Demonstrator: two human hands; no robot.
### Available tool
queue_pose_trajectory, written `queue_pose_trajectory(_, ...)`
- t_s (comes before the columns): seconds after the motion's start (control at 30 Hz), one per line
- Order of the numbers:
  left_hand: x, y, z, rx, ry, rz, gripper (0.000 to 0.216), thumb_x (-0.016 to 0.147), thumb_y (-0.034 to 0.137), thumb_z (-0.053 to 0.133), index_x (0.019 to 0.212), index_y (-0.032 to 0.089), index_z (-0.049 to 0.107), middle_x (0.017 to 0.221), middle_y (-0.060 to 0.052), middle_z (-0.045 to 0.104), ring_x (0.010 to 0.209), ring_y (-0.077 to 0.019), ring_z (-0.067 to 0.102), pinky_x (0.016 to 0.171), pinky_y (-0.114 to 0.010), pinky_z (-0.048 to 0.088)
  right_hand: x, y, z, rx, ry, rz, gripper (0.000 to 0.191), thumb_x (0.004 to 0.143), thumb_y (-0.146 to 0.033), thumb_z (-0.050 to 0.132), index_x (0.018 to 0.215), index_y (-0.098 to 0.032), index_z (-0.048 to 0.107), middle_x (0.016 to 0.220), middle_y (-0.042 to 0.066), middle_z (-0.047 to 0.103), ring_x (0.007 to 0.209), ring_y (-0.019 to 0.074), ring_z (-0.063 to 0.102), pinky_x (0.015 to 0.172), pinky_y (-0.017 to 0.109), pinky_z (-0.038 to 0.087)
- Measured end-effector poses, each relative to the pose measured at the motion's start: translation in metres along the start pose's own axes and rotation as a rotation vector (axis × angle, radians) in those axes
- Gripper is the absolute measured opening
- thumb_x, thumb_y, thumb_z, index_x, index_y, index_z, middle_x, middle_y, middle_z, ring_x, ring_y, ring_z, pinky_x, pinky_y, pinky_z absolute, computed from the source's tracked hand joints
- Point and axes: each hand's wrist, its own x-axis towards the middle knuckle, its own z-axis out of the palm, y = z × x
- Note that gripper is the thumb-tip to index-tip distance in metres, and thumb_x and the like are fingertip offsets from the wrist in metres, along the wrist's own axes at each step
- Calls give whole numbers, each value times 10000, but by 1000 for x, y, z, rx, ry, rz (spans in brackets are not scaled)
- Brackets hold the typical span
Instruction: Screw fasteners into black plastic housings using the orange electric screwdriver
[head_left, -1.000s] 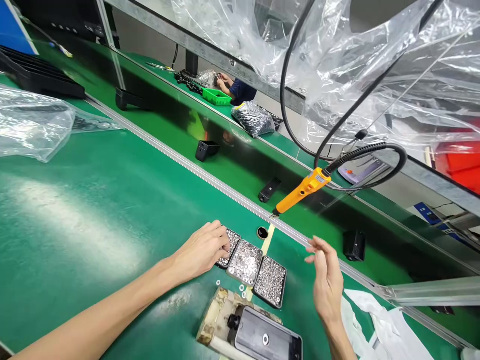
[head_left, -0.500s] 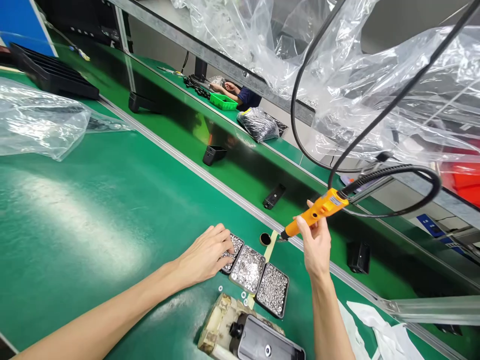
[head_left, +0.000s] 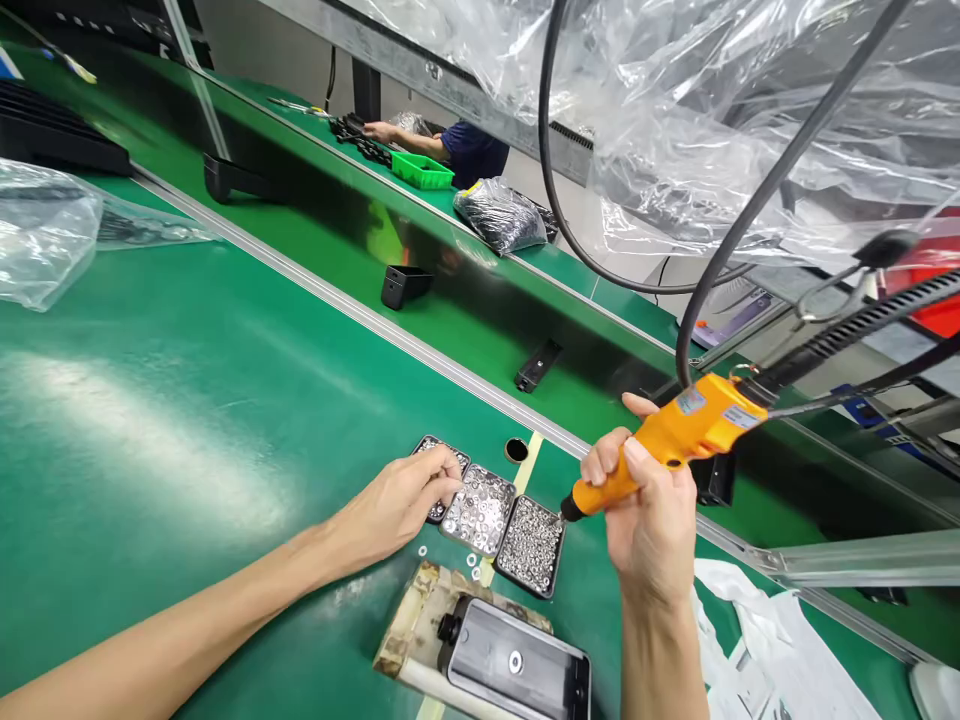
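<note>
My right hand (head_left: pixel 651 515) grips an orange electric screwdriver (head_left: pixel 679 436) that hangs on a black cable; its tip sits just over the rightmost of three small square trays (head_left: pixel 529 546) full of tiny metal screws and washers. My left hand (head_left: pixel 397 503) rests on the green mat with its fingertips pinched together at the leftmost tray (head_left: pixel 442 485); what they pinch is too small to make out. In front of the trays lies a dark flat part (head_left: pixel 514 668) in a worn beige fixture (head_left: pixel 411 630).
A conveyor belt (head_left: pixel 465 330) beyond a metal rail carries black plastic parts (head_left: pixel 405 284). Clear plastic bags (head_left: pixel 45 235) lie at the left. White cloth (head_left: pixel 757 650) lies at the right. Another person's hands work at a green bin (head_left: pixel 422 170) across the line.
My right hand took hold of the hanging orange screwdriver and pulled it down toward the rightmost screw tray. My left hand stayed at the leftmost tray.
</note>
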Motion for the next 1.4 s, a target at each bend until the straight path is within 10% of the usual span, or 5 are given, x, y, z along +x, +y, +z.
queue_pose_trajectory(0.53, -14, 25, 33, -493, -17, -143, 140, 866, 202, 756, 937, 192, 636, 885, 36, 731, 844, -136, 704, 806, -263, 538, -31, -5, 38, 312, -63, -95, 219, 1032, -422, 509, 1052, -247, 639, 527, -96, 373, 387, 51, 300, 387, 155, 403)
queue_pose_trajectory(1.23, -22, 38, 45, -360, 47, -147, 315, 836, 136, 681, 1121, 270, 669, 856, 97, 769, 829, -113, 729, 746, -216, 531, -38, 3, 49, 253, -93, -59, 148, 1021, -374, 574, 1048, -236, 622, 532, -100, 414, 386, 50, 338, 381, 162, 402)
queue_pose_trajectory(1.4, -23, 35, 39, -373, -70, -197, 478, 828, 191, 764, 1271, 327, 648, 1103, 71, 772, 1045, -150, 712, 851, -244, 563, -35, 0, 42, 237, -63, -50, 135, 1026, -359, 562, 1042, -237, 615, 538, -98, 425, 389, 51, 347, 378, 163, 419)
